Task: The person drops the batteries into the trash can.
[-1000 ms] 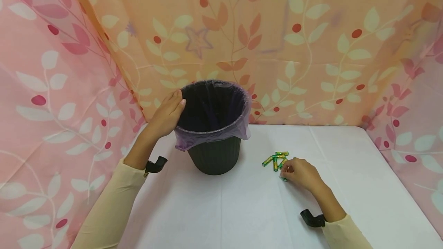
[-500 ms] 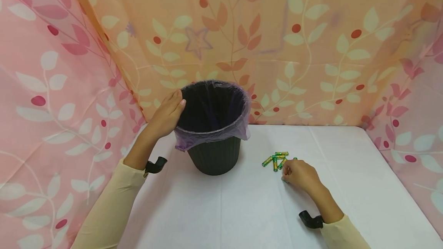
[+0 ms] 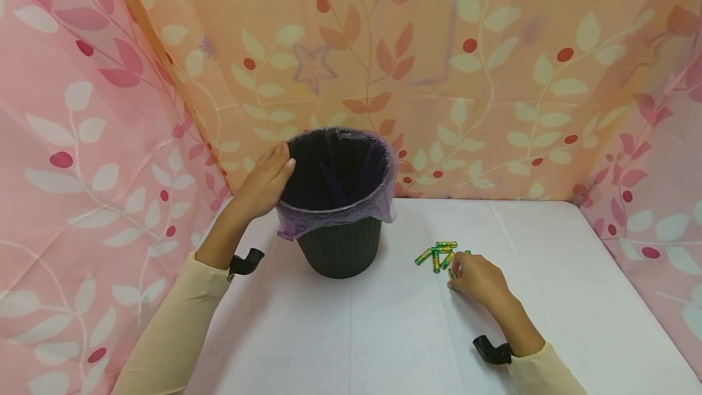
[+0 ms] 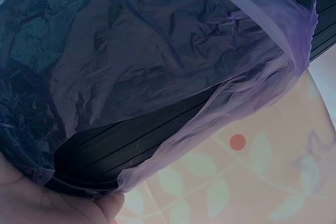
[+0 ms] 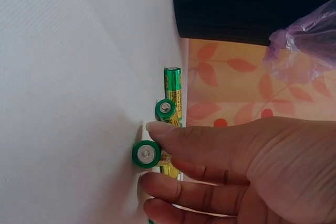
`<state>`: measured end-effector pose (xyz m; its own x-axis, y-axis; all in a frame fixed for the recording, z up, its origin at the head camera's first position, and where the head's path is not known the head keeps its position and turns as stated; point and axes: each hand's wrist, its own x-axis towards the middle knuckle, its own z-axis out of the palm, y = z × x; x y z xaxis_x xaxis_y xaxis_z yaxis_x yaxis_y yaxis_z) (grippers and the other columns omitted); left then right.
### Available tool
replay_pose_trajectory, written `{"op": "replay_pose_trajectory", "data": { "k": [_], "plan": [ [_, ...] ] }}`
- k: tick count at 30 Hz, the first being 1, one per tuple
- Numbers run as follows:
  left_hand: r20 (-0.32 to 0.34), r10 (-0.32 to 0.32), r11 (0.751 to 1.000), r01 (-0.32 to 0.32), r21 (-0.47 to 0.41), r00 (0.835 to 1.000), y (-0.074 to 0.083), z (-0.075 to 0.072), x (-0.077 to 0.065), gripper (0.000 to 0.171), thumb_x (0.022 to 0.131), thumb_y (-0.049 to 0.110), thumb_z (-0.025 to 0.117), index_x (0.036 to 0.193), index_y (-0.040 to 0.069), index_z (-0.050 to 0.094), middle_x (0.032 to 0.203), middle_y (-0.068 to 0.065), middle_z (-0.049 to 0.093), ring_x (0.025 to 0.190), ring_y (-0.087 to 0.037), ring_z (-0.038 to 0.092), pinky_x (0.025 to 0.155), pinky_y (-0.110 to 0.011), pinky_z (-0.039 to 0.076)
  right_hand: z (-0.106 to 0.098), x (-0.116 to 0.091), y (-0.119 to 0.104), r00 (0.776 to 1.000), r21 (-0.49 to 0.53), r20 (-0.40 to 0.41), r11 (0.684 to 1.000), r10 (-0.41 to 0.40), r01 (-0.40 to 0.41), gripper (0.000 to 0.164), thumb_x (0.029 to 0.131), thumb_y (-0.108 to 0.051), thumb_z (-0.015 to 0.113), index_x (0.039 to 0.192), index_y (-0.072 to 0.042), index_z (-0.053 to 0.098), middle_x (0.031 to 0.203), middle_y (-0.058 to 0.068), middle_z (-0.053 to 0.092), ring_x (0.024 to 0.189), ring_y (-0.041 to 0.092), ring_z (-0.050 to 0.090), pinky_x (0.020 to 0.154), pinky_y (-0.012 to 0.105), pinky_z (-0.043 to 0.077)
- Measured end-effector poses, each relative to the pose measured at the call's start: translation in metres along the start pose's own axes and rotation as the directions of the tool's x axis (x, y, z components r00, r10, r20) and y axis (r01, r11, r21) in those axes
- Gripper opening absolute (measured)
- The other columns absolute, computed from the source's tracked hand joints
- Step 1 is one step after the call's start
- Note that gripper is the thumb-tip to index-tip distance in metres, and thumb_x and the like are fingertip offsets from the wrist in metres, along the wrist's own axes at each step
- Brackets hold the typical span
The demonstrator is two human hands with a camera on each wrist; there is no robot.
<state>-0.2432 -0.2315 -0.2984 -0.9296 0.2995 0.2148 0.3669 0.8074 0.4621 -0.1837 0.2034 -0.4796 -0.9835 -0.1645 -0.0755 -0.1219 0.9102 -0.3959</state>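
Note:
In the head view, my left hand (image 3: 263, 181) rests with straight fingers against the left rim of a dark ribbed trash bin (image 3: 340, 249). A thin purple trash bag (image 3: 334, 215) lines the bin and folds down over its rim. On the white tabletop to the right, my right hand (image 3: 476, 280) has its thumb and fingers around a green and gold battery (image 5: 146, 154), pinching it close to the cloth. Several similar batteries (image 3: 436, 259) lie in a loose pile just beyond those fingers, partly hidden by the hand in the right wrist view.
The table (image 3: 351, 334) has a white cover. Behind it hangs an orange leaf-patterned curtain (image 3: 417, 78), with pink ones (image 3: 71, 200) at both sides. The bin stands left of the batteries, near the table's back edge.
My right hand has shifted slightly, and the battery at its fingertips now shows more from above. My left hand and the bin have stayed in place.

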Motion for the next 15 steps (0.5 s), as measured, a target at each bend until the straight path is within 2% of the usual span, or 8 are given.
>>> {"op": "replay_pose_trajectory", "data": {
  "k": [8,15],
  "plan": [
    [0.033,-0.003,0.999,0.002,0.043,0.999,0.0016,-0.0015,-0.0003,0.066,0.111,0.038,0.029,0.158,-0.006,0.015,0.168,-0.022,0.008,0.156,-0.036,0.001,0.125,-0.051,0.002,0.0007,-0.0001,0.0006,0.999,-0.010,0.013,0.999,0.035,-0.035,0.022,0.078,-0.018,0.088,0.084,-0.010,0.068,0.083,0.004,0.069,0.070,0.020,0.055,0.059,0.038,0.047],
    [0.122,-0.033,0.994,0.020,0.109,0.992,0.0050,-0.0082,0.0027,0.077,0.109,0.052,0.024,0.159,-0.005,0.007,0.169,-0.020,0.001,0.156,-0.034,-0.004,0.124,-0.054,0.002,0.0031,0.0006,0.0029,0.999,-0.013,0.016,0.999,0.036,-0.036,0.021,0.078,-0.018,0.088,0.080,-0.011,0.068,0.080,0.002,0.067,0.068,0.019,0.054,0.058,0.037,0.045]
  ]
}}
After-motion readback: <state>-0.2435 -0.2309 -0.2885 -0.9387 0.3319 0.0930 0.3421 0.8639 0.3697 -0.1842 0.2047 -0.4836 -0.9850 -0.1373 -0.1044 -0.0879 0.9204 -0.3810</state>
